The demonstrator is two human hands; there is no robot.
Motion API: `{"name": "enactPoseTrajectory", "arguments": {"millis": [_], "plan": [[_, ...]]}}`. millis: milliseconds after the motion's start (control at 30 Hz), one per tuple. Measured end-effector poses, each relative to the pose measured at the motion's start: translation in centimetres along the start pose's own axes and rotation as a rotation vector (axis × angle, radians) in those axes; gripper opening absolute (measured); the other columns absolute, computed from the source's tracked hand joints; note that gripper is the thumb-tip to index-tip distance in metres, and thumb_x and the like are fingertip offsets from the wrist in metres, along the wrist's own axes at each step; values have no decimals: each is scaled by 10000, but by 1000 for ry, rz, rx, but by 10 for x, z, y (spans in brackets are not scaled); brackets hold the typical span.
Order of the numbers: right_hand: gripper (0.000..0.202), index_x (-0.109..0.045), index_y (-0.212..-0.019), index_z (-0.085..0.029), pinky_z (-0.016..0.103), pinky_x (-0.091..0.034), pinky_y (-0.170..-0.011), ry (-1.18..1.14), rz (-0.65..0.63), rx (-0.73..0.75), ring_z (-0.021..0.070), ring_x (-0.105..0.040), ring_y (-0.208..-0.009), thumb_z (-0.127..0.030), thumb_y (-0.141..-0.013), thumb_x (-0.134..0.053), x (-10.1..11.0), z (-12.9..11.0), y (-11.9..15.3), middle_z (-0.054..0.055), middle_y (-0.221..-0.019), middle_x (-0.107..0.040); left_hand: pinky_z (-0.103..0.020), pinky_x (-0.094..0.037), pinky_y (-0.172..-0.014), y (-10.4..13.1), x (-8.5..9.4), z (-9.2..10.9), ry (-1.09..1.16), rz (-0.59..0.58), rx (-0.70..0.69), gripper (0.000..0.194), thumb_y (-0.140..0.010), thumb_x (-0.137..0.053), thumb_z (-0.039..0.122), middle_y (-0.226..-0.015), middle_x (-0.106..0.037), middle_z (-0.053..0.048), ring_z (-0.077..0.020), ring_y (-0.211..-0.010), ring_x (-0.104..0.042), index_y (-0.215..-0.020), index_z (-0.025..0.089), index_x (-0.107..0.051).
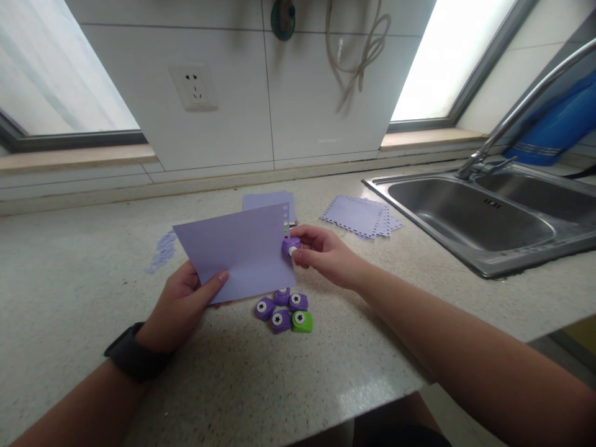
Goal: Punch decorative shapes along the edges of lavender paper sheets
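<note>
My left hand (190, 298) grips a purple sheet of paper (237, 251) at its lower left corner, thumb on top. The sheet is tilted above the counter, with a few small holes punched down its upper right edge. At that right edge, my right hand (321, 253) pinches a purple craft punch (290, 246) with a white button, set against the paper. Below the sheet lie more purple craft punches (280, 320) and a green craft punch (302, 321), their white tops marked with dark shapes.
Behind the sheet lies a stack of purple paper (267, 200). Sheets with punched edges (356, 215) rest farther right, near a steel sink (465, 211) with a faucet (507, 124). Small purple paper bits (162, 251) are scattered at left. A socket (194, 87) is on the tiled wall.
</note>
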State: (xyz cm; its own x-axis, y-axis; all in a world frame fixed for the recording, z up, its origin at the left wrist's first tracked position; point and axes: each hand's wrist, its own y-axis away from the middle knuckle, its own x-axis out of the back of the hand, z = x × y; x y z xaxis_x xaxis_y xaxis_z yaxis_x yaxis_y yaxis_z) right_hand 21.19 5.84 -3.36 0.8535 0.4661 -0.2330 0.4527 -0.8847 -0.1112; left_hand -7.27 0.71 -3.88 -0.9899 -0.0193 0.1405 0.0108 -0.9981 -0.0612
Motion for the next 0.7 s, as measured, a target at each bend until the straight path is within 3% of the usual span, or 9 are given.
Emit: {"name": "enactPoseTrajectory", "arguments": {"millis": [200,700], "plan": [[347,-688,-1083,-208,268,-422,-609,56,20,-12,114,-550,-695,-301,-800,-864,1,0,-1,-17,-827,-632,-494,-647,-924,0,0,0,11,-3,-6,396,-788,-858,436,-1040,-835,-78,-369,-1043,-784,-1121,257,-741],[294,-703,-1087,-201,297,-358,-585,73,56,-18,120,-493,-637,-312,-826,-782,1,-5,0,1,-814,-655,-492,-639,-936,-1,1,-2,61,-8,5,438,-791,-868,443,-1061,-833,-82,-346,-1001,-789,-1161,246,-739]]}}
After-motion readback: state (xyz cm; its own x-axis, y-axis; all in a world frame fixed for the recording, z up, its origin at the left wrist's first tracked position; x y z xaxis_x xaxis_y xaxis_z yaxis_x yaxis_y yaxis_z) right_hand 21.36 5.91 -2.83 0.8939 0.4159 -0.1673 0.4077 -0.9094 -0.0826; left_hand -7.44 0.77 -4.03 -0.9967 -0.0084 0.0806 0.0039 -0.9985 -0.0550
